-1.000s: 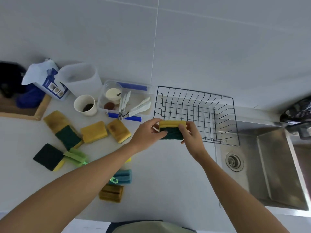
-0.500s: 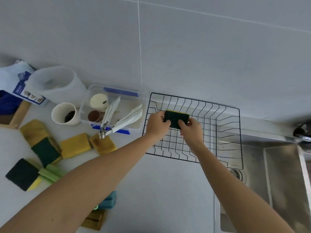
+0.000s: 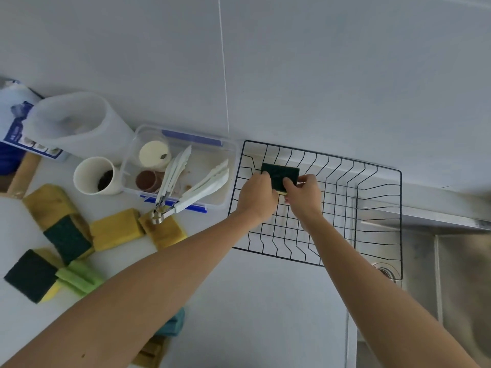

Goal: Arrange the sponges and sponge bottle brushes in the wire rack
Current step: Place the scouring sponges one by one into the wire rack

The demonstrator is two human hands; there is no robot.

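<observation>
Loose sponges (image 3: 114, 228) on counter at left, some cut off by left forearm. Left hand (image 3: 256, 195) and right hand (image 3: 303, 193) both pinch green-faced sponge (image 3: 279, 172) inside wire rack (image 3: 372, 166), far-left corner; sponge's lower edge hidden behind fingers.

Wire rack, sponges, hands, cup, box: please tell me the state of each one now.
Wire rack: holds one sponge only.
Green-yellow sponge: on edge, held by both hands.
Left hand: gripping the sponge.
Right hand: gripping the sponge.
Paper cup: upright.
Clear plastic box: open.
</observation>
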